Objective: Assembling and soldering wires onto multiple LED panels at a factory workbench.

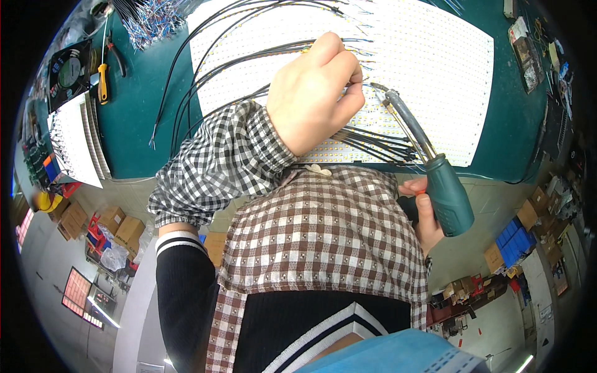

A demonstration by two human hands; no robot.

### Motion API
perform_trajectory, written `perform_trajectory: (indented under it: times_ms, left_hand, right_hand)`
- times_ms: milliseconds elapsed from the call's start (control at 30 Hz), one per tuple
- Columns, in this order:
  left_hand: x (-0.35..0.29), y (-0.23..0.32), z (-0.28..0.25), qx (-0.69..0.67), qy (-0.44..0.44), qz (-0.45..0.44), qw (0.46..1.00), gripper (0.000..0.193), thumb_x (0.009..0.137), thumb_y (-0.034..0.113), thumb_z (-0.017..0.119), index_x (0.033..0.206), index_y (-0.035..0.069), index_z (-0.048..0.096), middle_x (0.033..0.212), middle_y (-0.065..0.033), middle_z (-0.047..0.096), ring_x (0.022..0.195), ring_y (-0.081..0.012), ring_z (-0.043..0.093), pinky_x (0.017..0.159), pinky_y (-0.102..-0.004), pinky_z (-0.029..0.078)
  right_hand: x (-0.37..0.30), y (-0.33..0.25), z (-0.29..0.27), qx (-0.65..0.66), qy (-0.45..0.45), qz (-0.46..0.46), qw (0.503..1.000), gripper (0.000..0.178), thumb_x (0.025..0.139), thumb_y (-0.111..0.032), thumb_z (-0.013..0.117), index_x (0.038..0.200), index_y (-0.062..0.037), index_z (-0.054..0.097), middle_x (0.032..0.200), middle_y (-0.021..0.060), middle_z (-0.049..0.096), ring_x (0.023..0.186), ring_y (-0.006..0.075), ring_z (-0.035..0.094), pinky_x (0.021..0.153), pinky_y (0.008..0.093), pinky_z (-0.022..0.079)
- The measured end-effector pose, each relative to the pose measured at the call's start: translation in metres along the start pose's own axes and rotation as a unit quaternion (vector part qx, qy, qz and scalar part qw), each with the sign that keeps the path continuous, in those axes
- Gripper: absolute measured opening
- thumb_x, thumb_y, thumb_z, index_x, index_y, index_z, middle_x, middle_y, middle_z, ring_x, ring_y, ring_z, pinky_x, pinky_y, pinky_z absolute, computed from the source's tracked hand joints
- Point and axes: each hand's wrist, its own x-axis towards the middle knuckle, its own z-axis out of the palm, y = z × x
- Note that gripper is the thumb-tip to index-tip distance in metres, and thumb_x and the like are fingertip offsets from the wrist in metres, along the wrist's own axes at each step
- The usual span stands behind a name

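Observation:
My left hand (317, 93) is closed in a pinch over the white LED boards (435, 68), which carry rows of tiny yellowish chips. A thin wire (365, 79) shows at its fingertips; the grip itself is partly hidden by the curled fingers. My right hand (426, 217) wraps round the green handle of a soldering iron (449, 196). The iron's bent metal tip points up and left, close to my left fingertips. Several black cables (249, 57) with thin stripped ends run across the boards from the left. Another bunch of black cables (379, 142) lies near the boards' front edge.
On the green table (140, 137) to the left are an orange screwdriver (103, 84), pliers (115, 56), a black fan (69, 71) and stacked white boards (78, 140). A bundle of wires (149, 25) sits at the back left. A worn box (525, 56) stands at right.

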Motion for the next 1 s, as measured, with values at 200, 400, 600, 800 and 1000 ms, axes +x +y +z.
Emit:
perform_trajectory:
  times_ms: [200,400,600,800,1000]
  left_hand:
    - [0.000,0.000,0.000,0.008,-0.005,-0.003,1.000,0.011,0.069,0.007,0.064,0.074,0.007,0.054,0.079,-0.0090,0.048,0.066,-0.0281,0.056,0.057,-0.0369,0.047]
    - [0.000,0.000,-0.002,0.005,-0.003,-0.002,1.000,0.011,0.070,0.007,0.064,0.075,0.006,0.054,0.079,-0.0091,0.048,0.066,-0.0285,0.056,0.057,-0.0374,0.047]
    - [-0.001,0.001,-0.003,0.011,-0.010,-0.008,1.000,0.011,0.070,0.008,0.064,0.076,0.007,0.055,0.080,-0.0089,0.049,0.067,-0.0284,0.056,0.057,-0.0374,0.047]
    - [-0.002,0.001,-0.012,-0.046,-0.034,-0.008,0.998,0.008,0.074,0.007,0.062,0.079,0.007,0.057,0.083,-0.0076,0.050,0.069,-0.0272,0.057,0.058,-0.0365,0.048]
    - [0.000,-0.006,-0.011,-0.011,-0.062,0.072,0.995,0.012,0.074,0.001,0.066,0.084,0.005,0.060,0.082,-0.0071,0.051,0.067,-0.0219,0.057,0.057,-0.0303,0.047]
  right_hand:
    - [-0.002,0.007,-0.002,0.012,0.008,0.009,1.000,0.041,0.081,0.001,0.062,0.117,0.0090,0.043,0.086,0.0148,0.061,0.080,0.0233,0.062,0.076,0.0369,0.054]
    - [-0.001,0.001,-0.001,-0.001,0.014,-0.023,1.000,0.021,0.090,-0.014,0.055,0.094,0.0061,0.054,0.086,0.0162,0.060,0.080,0.0248,0.062,0.075,0.0368,0.052]
    - [0.000,0.001,-0.003,-0.015,0.000,-0.031,0.999,0.028,0.091,-0.020,0.055,0.097,0.0072,0.054,0.089,0.0175,0.059,0.081,0.0263,0.062,0.074,0.0377,0.054]
    - [0.001,0.000,0.000,-0.017,0.028,-0.051,0.998,0.040,0.092,-0.029,0.053,0.107,0.0087,0.051,0.098,0.0185,0.057,0.088,0.0298,0.063,0.071,0.0379,0.055]
    - [-0.003,0.007,-0.005,-0.007,0.063,-0.025,0.998,0.046,0.090,-0.033,0.055,0.110,0.0082,0.050,0.101,0.0186,0.057,0.090,0.0288,0.063,0.073,0.0361,0.055]
